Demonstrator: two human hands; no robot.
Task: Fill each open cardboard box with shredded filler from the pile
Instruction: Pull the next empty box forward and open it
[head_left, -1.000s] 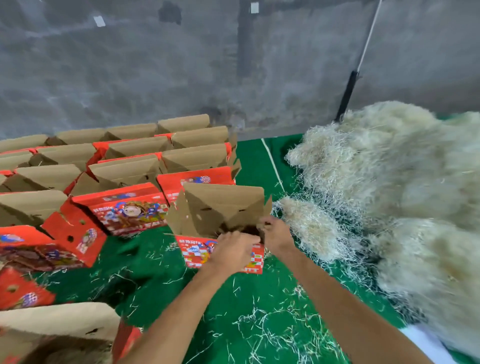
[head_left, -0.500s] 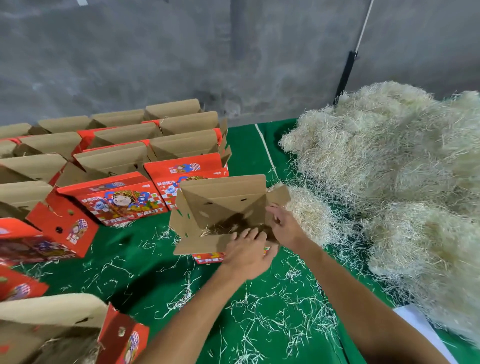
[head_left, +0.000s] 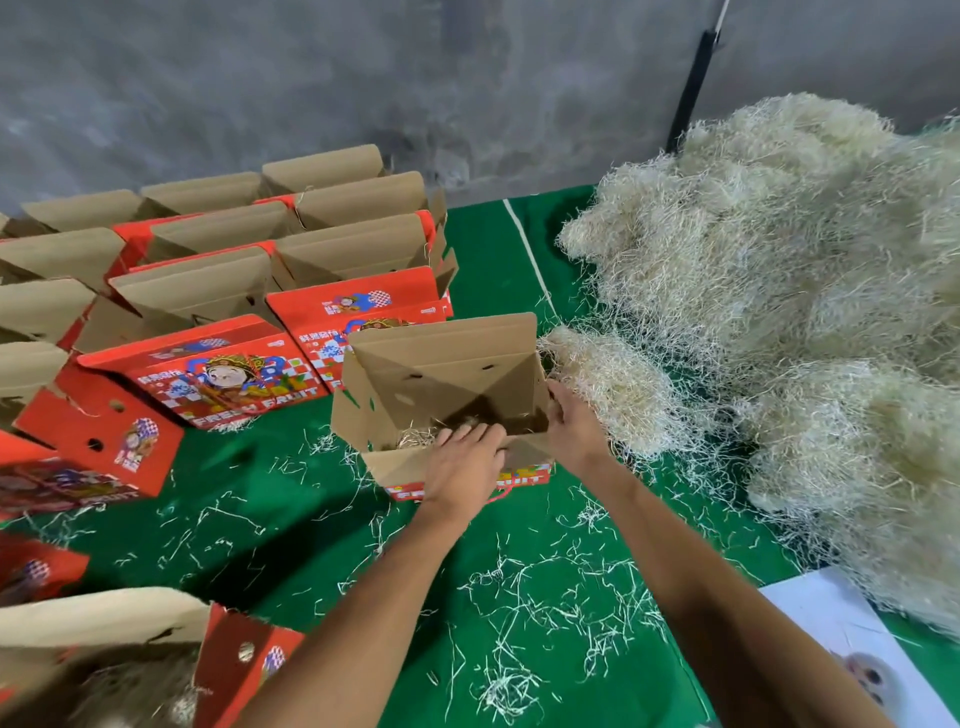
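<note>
While the box (head_left: 447, 395) is now sitting nearer the pile (head_left: 779, 312), the left hand (head_left: 465, 467) is pressing flat-fingered inside it and the right hand (head_left: 571, 426) is gripping its rim, so filling is just starting.
</note>
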